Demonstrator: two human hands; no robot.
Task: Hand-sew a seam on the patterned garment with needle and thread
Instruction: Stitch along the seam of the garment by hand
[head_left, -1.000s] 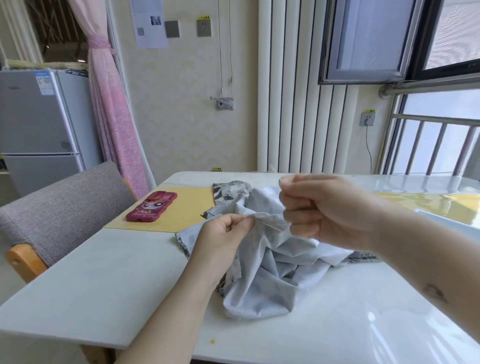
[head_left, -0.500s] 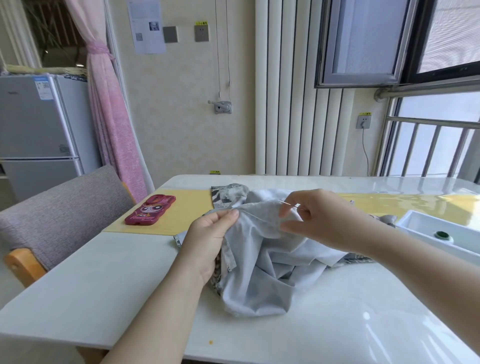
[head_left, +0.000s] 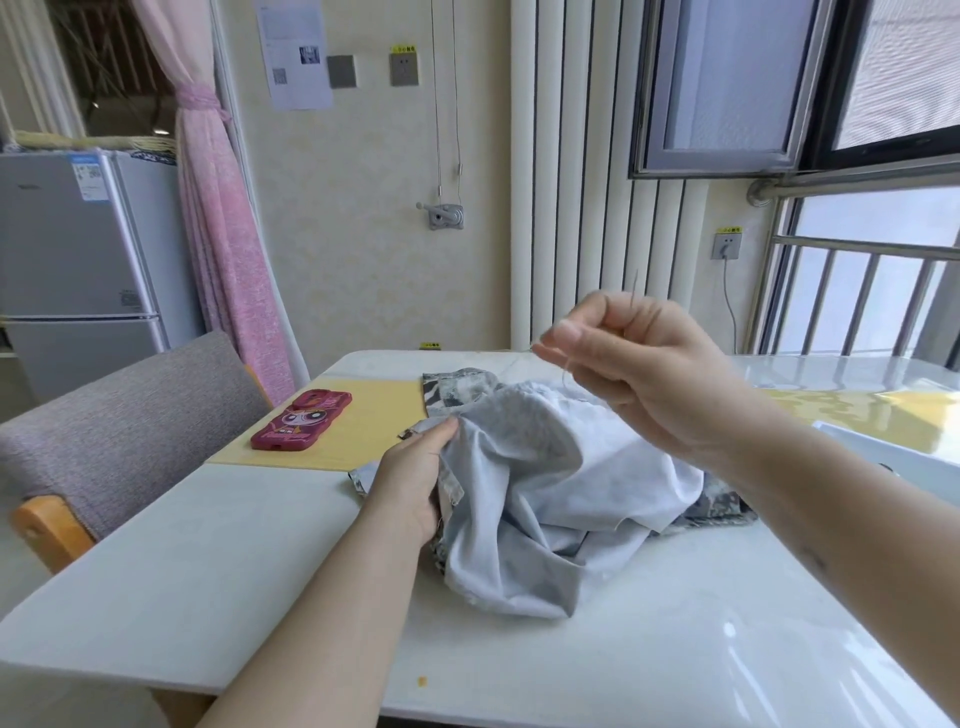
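The patterned garment (head_left: 524, 499) lies bunched on the white table (head_left: 208, 571), its pale grey inside facing up and the dark print showing at its edges. My left hand (head_left: 415, 478) grips a fold at the garment's left edge. Raised above the cloth, my right hand (head_left: 639, 374) pinches a thin needle (head_left: 635, 285) that points upward. A fine thread (head_left: 563, 371) runs from those fingers down to the fabric.
A pink phone case (head_left: 301, 421) lies on a yellow mat (head_left: 374, 421) at the back left. A white tray (head_left: 893, 457) stands at the right, behind my forearm. A grey chair (head_left: 119, 431) sits beside the table's left edge.
My right hand has risen from the fabric and pulled the needle and thread upward. My left hand has kept its hold on the garment's edge.
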